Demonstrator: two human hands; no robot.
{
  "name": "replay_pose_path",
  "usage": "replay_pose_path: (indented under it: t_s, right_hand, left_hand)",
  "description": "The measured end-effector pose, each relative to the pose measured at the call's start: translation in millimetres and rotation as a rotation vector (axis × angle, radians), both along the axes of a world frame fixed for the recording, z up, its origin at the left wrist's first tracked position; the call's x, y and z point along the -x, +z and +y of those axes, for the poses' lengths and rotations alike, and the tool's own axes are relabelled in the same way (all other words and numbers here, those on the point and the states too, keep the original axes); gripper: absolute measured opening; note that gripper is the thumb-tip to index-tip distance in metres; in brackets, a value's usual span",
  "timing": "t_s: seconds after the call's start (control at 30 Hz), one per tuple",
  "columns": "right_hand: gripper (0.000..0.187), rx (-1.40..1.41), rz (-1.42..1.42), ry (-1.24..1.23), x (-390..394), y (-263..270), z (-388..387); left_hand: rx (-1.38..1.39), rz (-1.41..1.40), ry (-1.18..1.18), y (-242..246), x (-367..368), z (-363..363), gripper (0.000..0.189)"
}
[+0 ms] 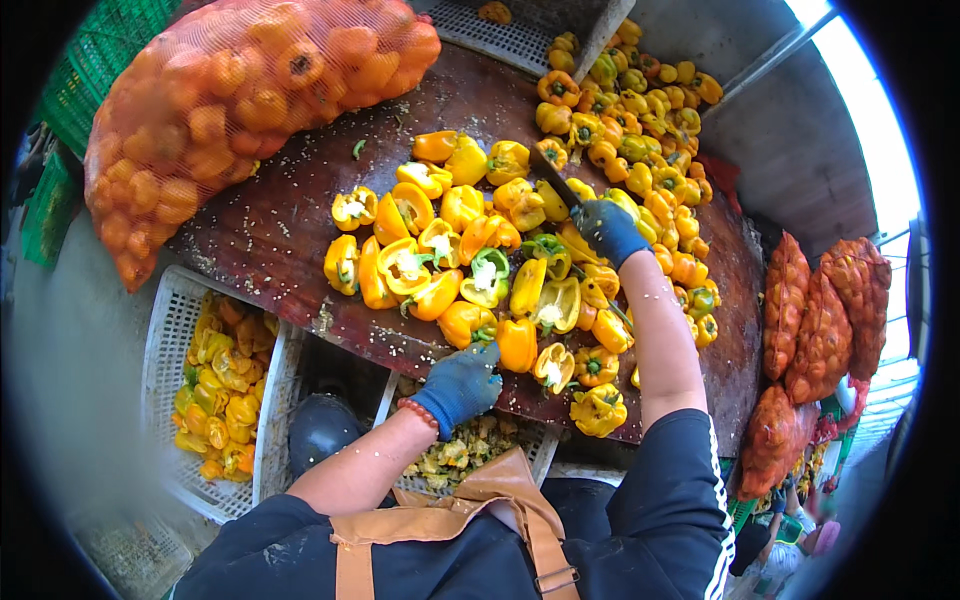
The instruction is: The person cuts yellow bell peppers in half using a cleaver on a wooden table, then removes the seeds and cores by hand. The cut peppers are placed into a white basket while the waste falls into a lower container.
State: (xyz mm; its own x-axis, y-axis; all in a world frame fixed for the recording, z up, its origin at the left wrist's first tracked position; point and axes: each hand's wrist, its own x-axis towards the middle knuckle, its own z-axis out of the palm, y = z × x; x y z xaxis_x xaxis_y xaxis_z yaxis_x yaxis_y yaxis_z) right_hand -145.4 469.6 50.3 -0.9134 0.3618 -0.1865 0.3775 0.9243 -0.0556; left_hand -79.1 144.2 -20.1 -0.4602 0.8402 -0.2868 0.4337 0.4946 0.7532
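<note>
My right hand [611, 229], in a blue knitted glove, grips a dark-bladed knife [553, 176] above the yellow bell peppers, its blade pointing up and left toward the pile of whole peppers [660, 157]. My left hand [459, 382], gloved in blue too, is at the near edge of the reddish-brown table [300, 247], beside an orange-yellow pepper [469, 324]; whether its fingers hold anything is hard to tell. Halved peppers [405, 264], several with pale cores showing, lie between the hands and farther left. A halved green pepper [486, 277] sits among them.
A full orange mesh sack [255, 105] lies at the upper left. White plastic crates [161, 360] below the table edge hold peppers and trimmed cores [465, 454]. More filled sacks [817, 322] stand at the right, with other people [787, 536] beyond at the lower right.
</note>
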Motion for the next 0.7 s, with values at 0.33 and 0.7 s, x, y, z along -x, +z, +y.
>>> replay_pose_path:
  t_s: [0.33,0.7]
  right_hand:
    - [0.016,-0.271,0.99,0.18,-40.7,95.4,53.3]
    - [0.033,0.06,-0.012,-0.292,-66.2,-28.4,91.6]
  left_hand:
    - [-0.008,0.077,0.005,-1.8,-3.9,2.9,0.051]
    - [-0.043,0.051,0.01,-2.0,-3.4,2.6,0.048]
